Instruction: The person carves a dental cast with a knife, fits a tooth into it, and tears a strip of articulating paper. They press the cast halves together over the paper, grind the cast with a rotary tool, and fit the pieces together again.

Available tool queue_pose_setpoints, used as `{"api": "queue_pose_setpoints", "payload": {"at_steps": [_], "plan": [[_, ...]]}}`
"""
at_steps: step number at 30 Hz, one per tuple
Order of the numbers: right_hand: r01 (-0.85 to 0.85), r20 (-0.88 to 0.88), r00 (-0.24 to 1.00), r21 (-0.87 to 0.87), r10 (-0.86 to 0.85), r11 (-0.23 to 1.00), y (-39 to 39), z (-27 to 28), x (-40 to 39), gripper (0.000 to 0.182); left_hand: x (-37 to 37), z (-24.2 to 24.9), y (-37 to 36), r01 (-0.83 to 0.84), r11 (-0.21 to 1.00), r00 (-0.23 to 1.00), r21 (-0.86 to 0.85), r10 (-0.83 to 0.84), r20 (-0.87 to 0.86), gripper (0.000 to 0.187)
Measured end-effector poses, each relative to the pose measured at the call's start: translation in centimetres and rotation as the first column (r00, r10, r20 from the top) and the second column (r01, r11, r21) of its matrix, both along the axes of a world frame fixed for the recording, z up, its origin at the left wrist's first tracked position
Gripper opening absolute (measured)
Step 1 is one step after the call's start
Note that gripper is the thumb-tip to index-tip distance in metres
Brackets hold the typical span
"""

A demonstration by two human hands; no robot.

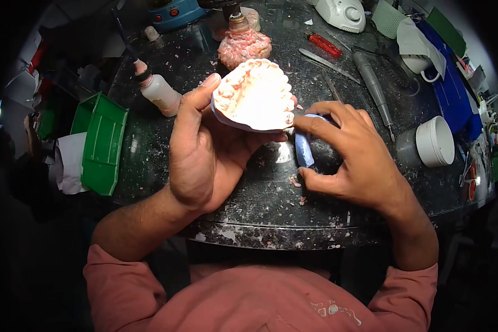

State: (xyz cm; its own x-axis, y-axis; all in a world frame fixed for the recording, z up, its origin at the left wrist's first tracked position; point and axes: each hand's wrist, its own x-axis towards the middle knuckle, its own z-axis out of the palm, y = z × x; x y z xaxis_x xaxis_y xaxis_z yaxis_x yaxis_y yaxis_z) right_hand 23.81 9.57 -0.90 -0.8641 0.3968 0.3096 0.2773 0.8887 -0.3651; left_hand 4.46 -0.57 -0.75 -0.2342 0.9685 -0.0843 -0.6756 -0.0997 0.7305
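Note:
My left hand (205, 149) is closed round a dental cast (254, 99), its row of teeth facing up and lit very brightly. The thumb presses on the cast's left side, and a bluish base shows along its lower edge. Just to the right, my right hand (354, 149) grips a blue curved piece (303, 148) between thumb and fingers, close over the bench. Most of that piece is hidden behind the fingers. The right index fingertip is right at the cast's lower right corner.
Beyond the cast stands a burner caked in pink wax (246, 47). On the left are a dropper bottle (160, 95) and a green bin (104, 144). A rotary handpiece (373, 83), a red-handled tool (323, 45) and a white tub (434, 143) lie right on the black bench (249, 218).

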Motion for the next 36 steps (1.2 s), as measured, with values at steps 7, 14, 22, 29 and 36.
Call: {"api": "queue_pose_setpoints", "payload": {"at_steps": [7, 14, 22, 29, 36], "plan": [[0.404, -0.046, 0.910, -0.115, -0.411, 0.907, 2.5, 1.8, 0.7, 0.047, 0.6, 0.5, -0.1, 0.045, 0.998, 0.998, -0.051, -0.047, -0.042, 0.070], [0.639, 0.239, 0.763, -0.146, -0.600, 0.755, 4.1, 1.5, 1.4, 0.038, 0.0, -0.4, -0.4, 0.360, 0.931, 0.932, 0.054, -0.362, 0.021, 0.075], [0.600, 0.209, 0.797, -0.165, -0.567, 0.783, 3.4, 1.3, 1.1, 0.032, -0.3, -0.7, -0.8, 0.364, 0.932, 0.931, 0.004, -0.363, -0.037, 0.071], [0.590, 0.188, 0.804, -0.137, -0.564, 0.795, 3.3, 1.2, 1.0, 0.032, 1.0, 0.8, -0.3, 0.260, 0.966, 0.965, -0.014, -0.259, 0.051, 0.060], [0.590, 0.197, 0.804, -0.140, -0.562, 0.795, 3.2, 1.3, 1.0, 0.032, -0.1, 0.3, -0.2, 0.279, 0.957, 0.955, -0.081, -0.286, -0.077, 0.075]]}}
